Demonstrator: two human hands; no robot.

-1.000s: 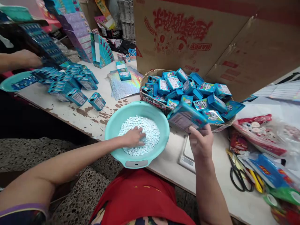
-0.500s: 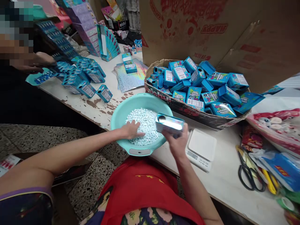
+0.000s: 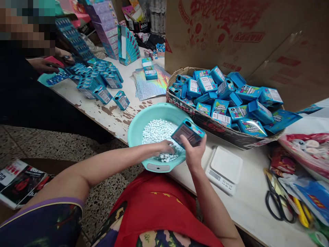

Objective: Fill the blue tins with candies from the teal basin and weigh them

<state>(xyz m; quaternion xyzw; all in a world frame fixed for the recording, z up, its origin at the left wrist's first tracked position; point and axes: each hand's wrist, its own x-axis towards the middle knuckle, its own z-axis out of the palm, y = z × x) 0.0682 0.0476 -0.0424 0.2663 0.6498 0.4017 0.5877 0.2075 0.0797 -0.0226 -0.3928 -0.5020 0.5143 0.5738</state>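
Observation:
A turquoise basin [image 3: 133, 125] in front of me holds many small white candies [image 3: 157, 130]. My left hand [image 3: 166, 146] reaches into it, down among the candies; its fingers are blurred and partly hidden. Over the basin's right side, my right hand [image 3: 193, 151] grips a blue candy box [image 3: 189, 132], tilted, thumb across the near face. A round hole shows at the box's upper end. Just right of that hand lies a white kitchen scale [image 3: 224, 168].
Behind the basin, a cut-down carton [image 3: 218, 128] is heaped with blue boxes. More blue boxes [image 3: 102, 94] stand at left, near a co-worker's hands [image 3: 48, 63]. Black-handled scissors [image 3: 279, 202] lie at right, beside plastic packaging [image 3: 313, 188]. Shiny sheets [image 3: 151, 87] lie farther back.
My left hand has moved right through the candies, closer to the box. My right hand has turned the box so that its broad face shows. The view has shifted slightly.

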